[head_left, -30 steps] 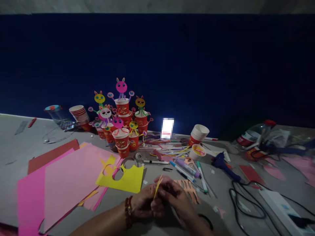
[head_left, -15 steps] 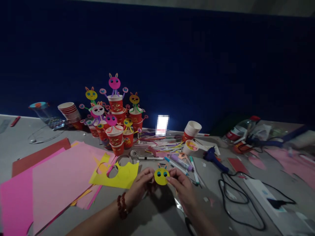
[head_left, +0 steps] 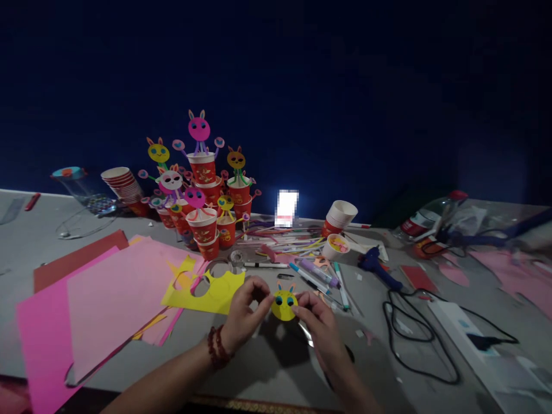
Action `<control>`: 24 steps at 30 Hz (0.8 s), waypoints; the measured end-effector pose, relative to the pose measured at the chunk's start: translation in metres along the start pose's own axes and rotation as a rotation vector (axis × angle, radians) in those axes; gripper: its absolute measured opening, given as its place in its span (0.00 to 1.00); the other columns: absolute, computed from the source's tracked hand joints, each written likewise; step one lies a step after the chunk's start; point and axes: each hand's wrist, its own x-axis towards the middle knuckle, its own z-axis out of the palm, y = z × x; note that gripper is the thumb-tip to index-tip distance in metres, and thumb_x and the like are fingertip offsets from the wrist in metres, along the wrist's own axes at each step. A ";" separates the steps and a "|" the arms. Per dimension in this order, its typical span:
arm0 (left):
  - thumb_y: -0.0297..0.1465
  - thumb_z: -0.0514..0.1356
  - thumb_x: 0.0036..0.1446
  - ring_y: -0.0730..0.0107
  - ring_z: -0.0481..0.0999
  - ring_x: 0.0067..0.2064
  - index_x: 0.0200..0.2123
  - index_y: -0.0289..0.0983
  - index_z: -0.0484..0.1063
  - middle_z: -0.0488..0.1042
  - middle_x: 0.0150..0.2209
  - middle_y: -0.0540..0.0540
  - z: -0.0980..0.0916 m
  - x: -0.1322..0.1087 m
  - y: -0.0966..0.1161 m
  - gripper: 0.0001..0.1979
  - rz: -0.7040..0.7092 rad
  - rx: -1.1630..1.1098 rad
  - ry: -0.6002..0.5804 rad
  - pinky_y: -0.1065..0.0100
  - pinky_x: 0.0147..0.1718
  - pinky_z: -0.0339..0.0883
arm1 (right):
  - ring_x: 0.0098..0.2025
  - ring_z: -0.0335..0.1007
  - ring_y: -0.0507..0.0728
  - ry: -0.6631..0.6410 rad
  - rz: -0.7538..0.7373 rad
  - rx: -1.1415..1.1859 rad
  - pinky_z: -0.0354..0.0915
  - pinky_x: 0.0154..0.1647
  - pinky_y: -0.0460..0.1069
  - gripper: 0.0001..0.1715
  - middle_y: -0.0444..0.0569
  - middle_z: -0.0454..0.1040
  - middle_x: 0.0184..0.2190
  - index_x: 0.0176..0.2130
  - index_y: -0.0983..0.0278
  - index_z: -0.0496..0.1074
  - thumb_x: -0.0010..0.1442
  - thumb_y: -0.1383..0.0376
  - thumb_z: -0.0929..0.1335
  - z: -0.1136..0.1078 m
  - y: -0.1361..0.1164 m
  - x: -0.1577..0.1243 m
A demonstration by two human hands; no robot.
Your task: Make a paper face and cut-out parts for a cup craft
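Observation:
A small round yellow paper bunny face (head_left: 284,311) with blue-shaded eyes and two upright ears is held up above the table. My right hand (head_left: 318,319) pinches its right edge between thumb and fingers. At the opposite edge, the thumb and forefinger of my left hand (head_left: 246,313) meet in a pinch. Scissors (head_left: 307,333) lie partly hidden under my right hand. Left of my hands is a yellow paper sheet (head_left: 218,293) with round holes cut from it.
Decorated red paper cups (head_left: 202,226) with animal faces stand stacked at the back. Pink paper sheets (head_left: 116,299) lie left. Markers (head_left: 340,287), a blue glue gun (head_left: 379,269), a looped black cable (head_left: 390,339) and a power strip (head_left: 457,328) are to the right. A bright blurred screen (head_left: 286,208) stands behind.
My left hand has shifted its fingers, with forefinger and thumb now arched more openly at the face's left edge. The view has tilted slightly, showing the table's front edge.

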 end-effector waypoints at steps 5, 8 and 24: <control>0.24 0.61 0.58 0.68 0.69 0.34 0.38 0.39 0.68 0.69 0.32 0.48 -0.004 0.001 0.004 0.06 0.358 0.295 0.016 0.68 0.36 0.64 | 0.31 0.62 0.54 -0.011 -0.034 -0.055 0.60 0.31 0.47 0.15 0.43 0.69 0.29 0.23 0.62 0.69 0.48 0.59 0.76 0.002 0.001 -0.001; 0.25 0.61 0.59 0.68 0.69 0.35 0.38 0.39 0.67 0.69 0.33 0.48 -0.006 0.004 0.006 0.07 0.336 0.336 0.053 0.67 0.37 0.64 | 0.29 0.60 0.54 -0.017 -0.052 -0.082 0.59 0.30 0.46 0.16 0.42 0.67 0.27 0.23 0.62 0.68 0.49 0.58 0.75 0.004 0.000 -0.001; 0.28 0.59 0.62 0.68 0.68 0.35 0.32 0.38 0.66 0.68 0.31 0.48 -0.005 0.009 0.007 0.05 0.155 0.269 -0.003 0.68 0.36 0.61 | 0.31 0.61 0.55 -0.063 -0.144 -0.203 0.60 0.34 0.48 0.14 0.43 0.66 0.27 0.25 0.61 0.66 0.54 0.59 0.73 0.007 0.003 0.002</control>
